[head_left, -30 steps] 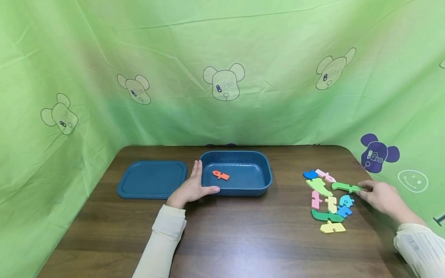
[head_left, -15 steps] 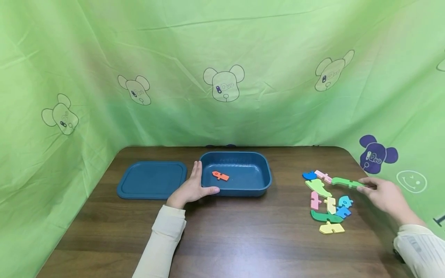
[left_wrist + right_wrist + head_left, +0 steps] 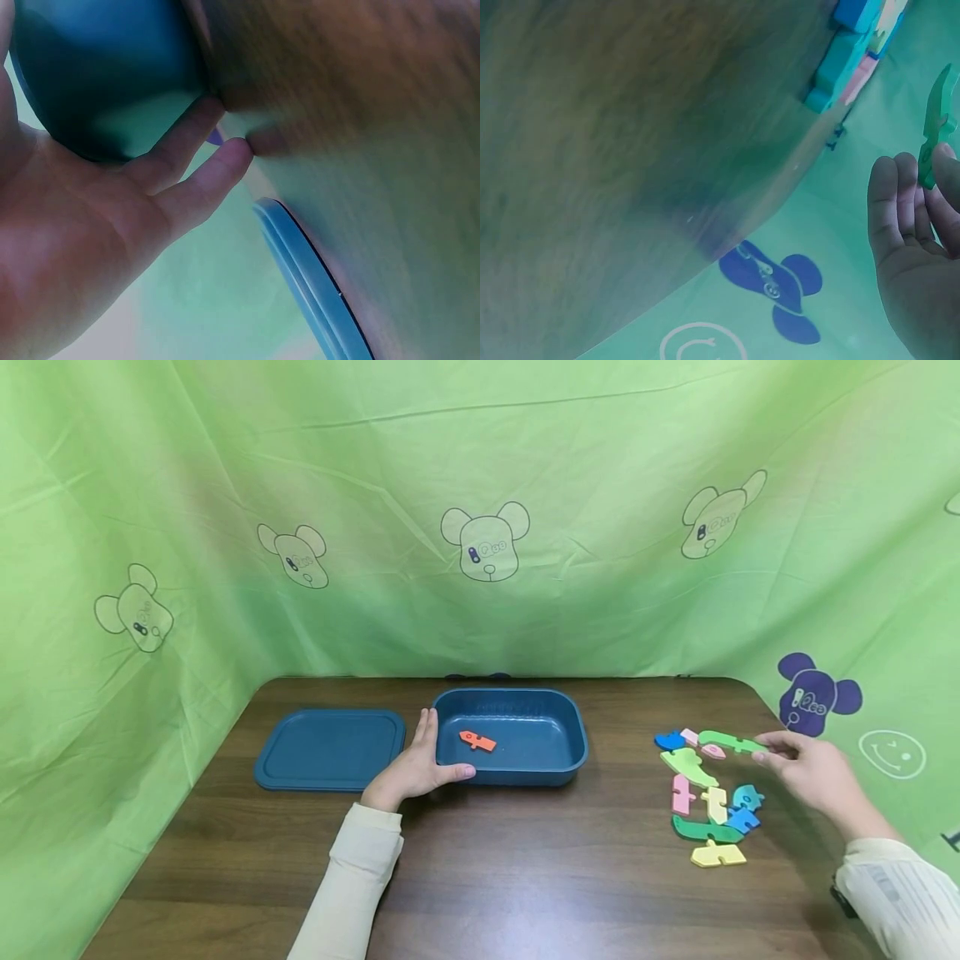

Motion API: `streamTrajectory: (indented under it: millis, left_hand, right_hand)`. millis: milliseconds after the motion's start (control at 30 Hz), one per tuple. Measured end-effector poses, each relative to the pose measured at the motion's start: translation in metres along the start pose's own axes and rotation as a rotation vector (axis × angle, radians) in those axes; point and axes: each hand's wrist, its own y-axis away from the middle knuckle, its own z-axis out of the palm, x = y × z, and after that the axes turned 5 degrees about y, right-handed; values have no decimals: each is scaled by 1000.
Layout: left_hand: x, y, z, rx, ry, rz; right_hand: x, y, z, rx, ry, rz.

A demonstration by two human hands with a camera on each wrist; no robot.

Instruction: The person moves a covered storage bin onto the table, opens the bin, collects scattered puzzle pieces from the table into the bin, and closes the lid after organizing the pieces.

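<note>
In the head view my right hand (image 3: 813, 777) pinches one end of a long green puzzle piece (image 3: 727, 742), raised above the table. The right wrist view shows that green piece (image 3: 937, 124) between thumb and fingers. My left hand (image 3: 411, 768) rests against the left front corner of a blue rectangular box (image 3: 525, 776), fingers straight along its side and thumb at the front rim. One orange puzzle piece (image 3: 477, 741) lies inside. Below the raised piece are a pink piece (image 3: 713, 751), a dark blue piece (image 3: 670, 741) and a light green piece (image 3: 688, 766).
A flat blue lid (image 3: 330, 749) lies left of the box on the wooden table (image 3: 525, 868). Nearer the front of the pile are a dark green piece (image 3: 705, 830), a yellow piece (image 3: 717, 855) and several others. A green printed curtain (image 3: 480, 460) hangs around the table.
My right hand has lifted the long green puzzle piece off the table and moved it slightly left and away, over the pink piece. The left hand has stayed at the box.
</note>
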Motion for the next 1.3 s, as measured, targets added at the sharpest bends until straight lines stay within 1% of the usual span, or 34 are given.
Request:
streamTrajectory:
  millis: [200, 400, 567, 800, 967, 1300]
  left_hand:
    - [1, 1, 0, 0, -7, -1]
    - [3, 2, -1, -2, -7, -3]
    - [2, 1, -1, -2, -9, 0]
    - [2, 1, -1, -3, -9, 3]
    - [2, 1, -1, -3, -5, 4]
    - [2, 1, -2, -1, 4, 0]
  right_hand:
    - [-7, -3, 2, 11, -24, -16]
    - [-11, -6, 6, 12, -35, -13]
    - [-18, -9, 6, 3, -37, 3]
    - [-30, -12, 6, 0, -41, 1]
    - [-34, -15, 8, -10, -59, -1]
    - [-42, -20, 9, -25, -58, 1]
